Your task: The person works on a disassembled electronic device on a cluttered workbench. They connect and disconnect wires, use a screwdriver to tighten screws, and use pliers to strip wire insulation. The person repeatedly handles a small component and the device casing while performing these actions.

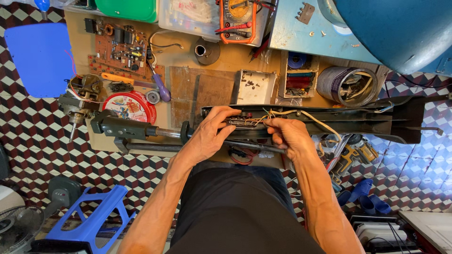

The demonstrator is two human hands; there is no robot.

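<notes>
The long black housing (329, 120) lies crosswise over the near edge of the low wooden workbench (221, 61), running from the middle of the view out to the right above the checkered floor (28, 141). Its open channel faces up, with pale wires (306, 115) trailing along it.

Behind it, going by size: a big blue curved shell (400, 33) fills the top right corner, a flat blue board (40, 59) lies at the far left, and a blue plastic stool (89, 218) stands at the lower left. A green lid (127, 9) and a clear plastic box (188, 16) sit along the top edge. A brown circuit board (122, 51) lies on the left of the bench, an orange meter (238, 19) at the top centre, a round tub of parts (348, 84) to the right, and a red round tin (129, 107) with a pictured lid near the left end of the housing. A small open metal tray (254, 87) sits just behind the hands.

Both hands meet at the middle of the housing. The left hand (209, 134) curls over its near edge, fingers bent and pressing on a small dark part inside the channel. The right hand (287, 136) is just beside it, fingers closed and pinching the pale wires at that same spot.
</notes>
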